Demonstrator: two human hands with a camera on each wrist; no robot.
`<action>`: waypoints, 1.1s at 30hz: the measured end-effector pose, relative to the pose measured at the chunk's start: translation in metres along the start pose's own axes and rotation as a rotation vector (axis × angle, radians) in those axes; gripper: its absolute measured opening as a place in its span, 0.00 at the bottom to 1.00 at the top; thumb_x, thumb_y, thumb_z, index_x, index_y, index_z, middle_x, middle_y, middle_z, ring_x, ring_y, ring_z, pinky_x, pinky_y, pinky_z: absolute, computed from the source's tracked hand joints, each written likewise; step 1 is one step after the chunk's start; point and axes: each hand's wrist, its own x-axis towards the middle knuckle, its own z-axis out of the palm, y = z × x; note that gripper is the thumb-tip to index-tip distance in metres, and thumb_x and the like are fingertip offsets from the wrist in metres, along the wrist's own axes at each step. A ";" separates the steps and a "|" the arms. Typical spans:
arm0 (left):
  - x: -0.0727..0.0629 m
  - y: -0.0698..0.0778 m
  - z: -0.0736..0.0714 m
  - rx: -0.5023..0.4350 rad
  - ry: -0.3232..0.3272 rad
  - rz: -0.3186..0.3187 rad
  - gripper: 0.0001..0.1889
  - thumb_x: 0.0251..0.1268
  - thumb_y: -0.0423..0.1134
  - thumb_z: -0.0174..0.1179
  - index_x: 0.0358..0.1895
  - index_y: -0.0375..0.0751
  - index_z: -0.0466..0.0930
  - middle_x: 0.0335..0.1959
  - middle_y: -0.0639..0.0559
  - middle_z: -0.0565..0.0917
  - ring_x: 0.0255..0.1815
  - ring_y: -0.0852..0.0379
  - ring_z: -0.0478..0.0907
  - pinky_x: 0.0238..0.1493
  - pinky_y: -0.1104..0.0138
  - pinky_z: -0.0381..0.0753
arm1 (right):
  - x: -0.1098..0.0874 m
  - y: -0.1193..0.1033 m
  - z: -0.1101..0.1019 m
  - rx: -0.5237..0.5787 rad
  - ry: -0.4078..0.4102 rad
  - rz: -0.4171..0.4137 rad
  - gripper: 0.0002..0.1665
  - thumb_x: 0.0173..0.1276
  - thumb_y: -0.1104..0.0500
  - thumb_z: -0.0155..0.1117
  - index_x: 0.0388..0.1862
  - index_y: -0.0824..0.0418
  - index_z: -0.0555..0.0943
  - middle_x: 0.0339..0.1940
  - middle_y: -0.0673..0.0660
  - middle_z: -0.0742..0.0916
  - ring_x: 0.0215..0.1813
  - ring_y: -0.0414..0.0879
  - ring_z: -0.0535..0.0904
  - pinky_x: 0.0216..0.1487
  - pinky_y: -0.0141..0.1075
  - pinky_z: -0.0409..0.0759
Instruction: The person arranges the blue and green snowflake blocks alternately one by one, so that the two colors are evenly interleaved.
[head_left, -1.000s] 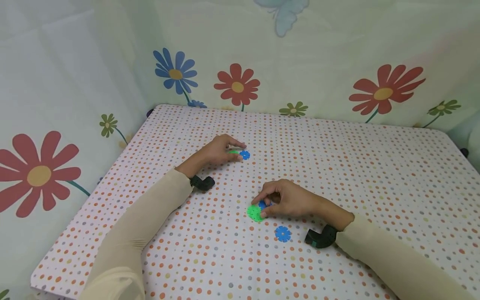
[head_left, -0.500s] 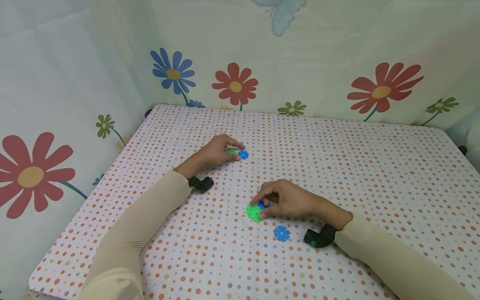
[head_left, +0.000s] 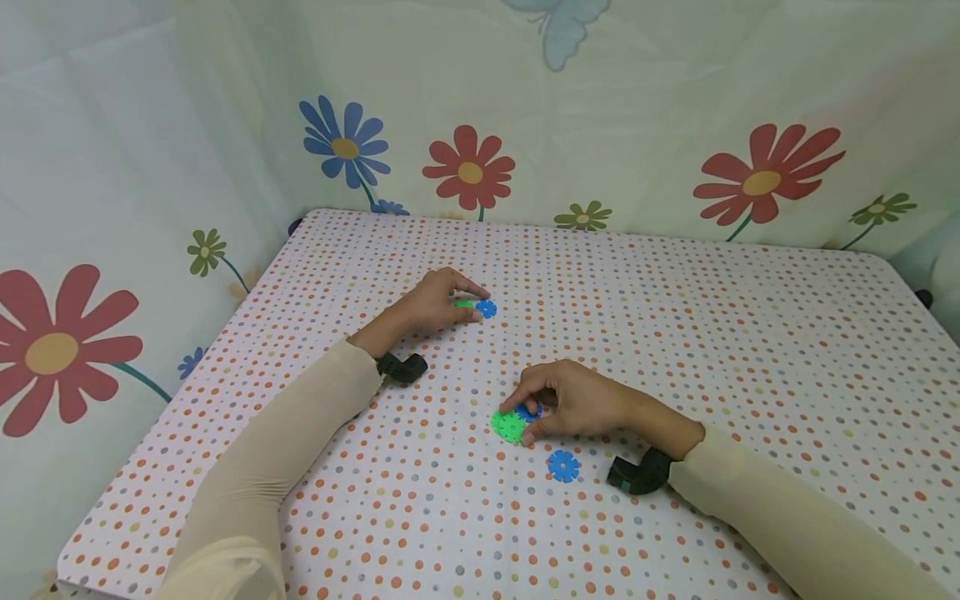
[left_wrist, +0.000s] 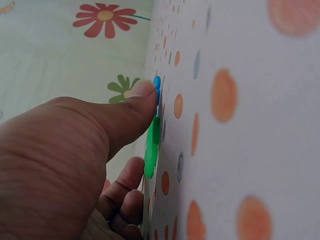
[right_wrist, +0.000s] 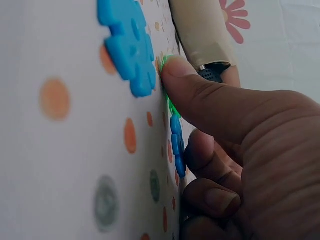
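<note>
My left hand [head_left: 435, 302], farther out on the table, pinches a small notched blue disc [head_left: 487, 309] between thumb and index finger. A green disc [head_left: 464, 304] lies under its palm side, partly covered; the left wrist view shows the green disc [left_wrist: 151, 152] edge-on below the thumb. Closer in, my right hand [head_left: 581, 398] pinches a green notched disc [head_left: 513, 427] by its edges. That disc seems to overlap another green one, and a blue disc [head_left: 530, 412] sits beside it under the curled fingers. A separate blue disc [head_left: 563, 467] lies flat, nearer me.
The table [head_left: 720, 350] wears a white cloth with coloured dots. Behind and to the left hang flower-printed curtains [head_left: 622, 108]. A black wrist camera [head_left: 641, 472] sits at the right wrist, another black camera [head_left: 403, 367] at the left.
The right thumb has shifted slightly, and the upper green disc has slid a little to the right over the discs there. The left hand stays put; the view has drifted slightly.
</note>
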 end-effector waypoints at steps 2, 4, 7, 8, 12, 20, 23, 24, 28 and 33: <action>0.000 0.000 0.001 0.006 0.000 0.004 0.18 0.64 0.47 0.67 0.57 0.56 0.84 0.61 0.56 0.81 0.70 0.51 0.68 0.69 0.53 0.67 | 0.000 -0.001 0.000 -0.020 0.000 -0.005 0.21 0.53 0.50 0.79 0.48 0.42 0.87 0.30 0.47 0.79 0.33 0.40 0.71 0.34 0.29 0.69; 0.000 0.000 0.001 0.012 0.000 0.007 0.18 0.64 0.47 0.67 0.57 0.56 0.84 0.61 0.56 0.81 0.69 0.51 0.69 0.68 0.53 0.68 | 0.000 -0.001 0.000 -0.036 -0.002 -0.007 0.21 0.53 0.50 0.79 0.48 0.42 0.87 0.30 0.47 0.79 0.33 0.40 0.71 0.34 0.29 0.70; 0.000 -0.001 0.001 0.022 -0.001 0.008 0.18 0.64 0.48 0.67 0.56 0.56 0.84 0.61 0.56 0.80 0.68 0.51 0.69 0.66 0.53 0.69 | 0.000 -0.003 0.000 -0.060 -0.009 -0.006 0.20 0.54 0.49 0.79 0.48 0.41 0.87 0.30 0.46 0.79 0.33 0.40 0.71 0.35 0.29 0.71; 0.000 -0.001 0.001 0.024 -0.002 0.005 0.17 0.64 0.48 0.67 0.56 0.56 0.84 0.61 0.56 0.80 0.67 0.51 0.69 0.66 0.52 0.69 | 0.000 -0.003 0.000 -0.069 -0.011 -0.007 0.20 0.54 0.49 0.79 0.48 0.40 0.87 0.30 0.45 0.79 0.33 0.40 0.71 0.35 0.30 0.71; 0.000 -0.001 0.001 0.023 -0.004 -0.007 0.17 0.64 0.48 0.67 0.56 0.57 0.84 0.62 0.55 0.79 0.66 0.50 0.69 0.65 0.52 0.69 | 0.000 -0.005 -0.001 -0.091 -0.019 -0.016 0.19 0.55 0.49 0.78 0.47 0.40 0.87 0.31 0.45 0.79 0.34 0.40 0.71 0.36 0.30 0.72; -0.001 0.001 0.001 0.013 0.000 0.001 0.16 0.64 0.47 0.67 0.55 0.55 0.85 0.61 0.55 0.81 0.68 0.50 0.69 0.66 0.53 0.69 | -0.001 -0.006 -0.001 -0.116 -0.021 -0.045 0.20 0.54 0.49 0.79 0.48 0.41 0.87 0.32 0.44 0.79 0.33 0.39 0.72 0.35 0.29 0.72; -0.001 0.001 0.001 0.015 0.004 0.003 0.16 0.64 0.47 0.67 0.55 0.55 0.85 0.60 0.55 0.80 0.67 0.51 0.70 0.65 0.53 0.69 | -0.001 -0.006 -0.001 -0.127 -0.018 -0.053 0.20 0.54 0.49 0.79 0.47 0.41 0.87 0.32 0.44 0.79 0.33 0.39 0.72 0.35 0.29 0.72; -0.001 0.001 0.000 0.015 0.005 0.003 0.16 0.64 0.47 0.67 0.55 0.55 0.85 0.61 0.55 0.80 0.67 0.51 0.70 0.65 0.53 0.70 | -0.001 -0.006 -0.001 -0.131 -0.017 -0.055 0.20 0.54 0.49 0.79 0.47 0.41 0.87 0.32 0.44 0.79 0.33 0.38 0.72 0.34 0.29 0.72; -0.002 0.002 0.000 0.018 0.005 -0.004 0.16 0.65 0.47 0.66 0.55 0.55 0.85 0.61 0.54 0.79 0.66 0.50 0.69 0.65 0.53 0.69 | -0.001 -0.006 -0.001 -0.136 -0.017 -0.061 0.19 0.54 0.49 0.79 0.46 0.41 0.87 0.31 0.44 0.79 0.33 0.38 0.72 0.34 0.29 0.73; -0.002 0.003 0.000 0.027 0.006 -0.004 0.16 0.65 0.47 0.66 0.55 0.55 0.85 0.61 0.53 0.79 0.65 0.50 0.70 0.64 0.53 0.69 | -0.001 -0.006 -0.001 -0.132 -0.019 -0.062 0.18 0.54 0.49 0.79 0.45 0.40 0.87 0.31 0.44 0.79 0.34 0.38 0.72 0.35 0.29 0.73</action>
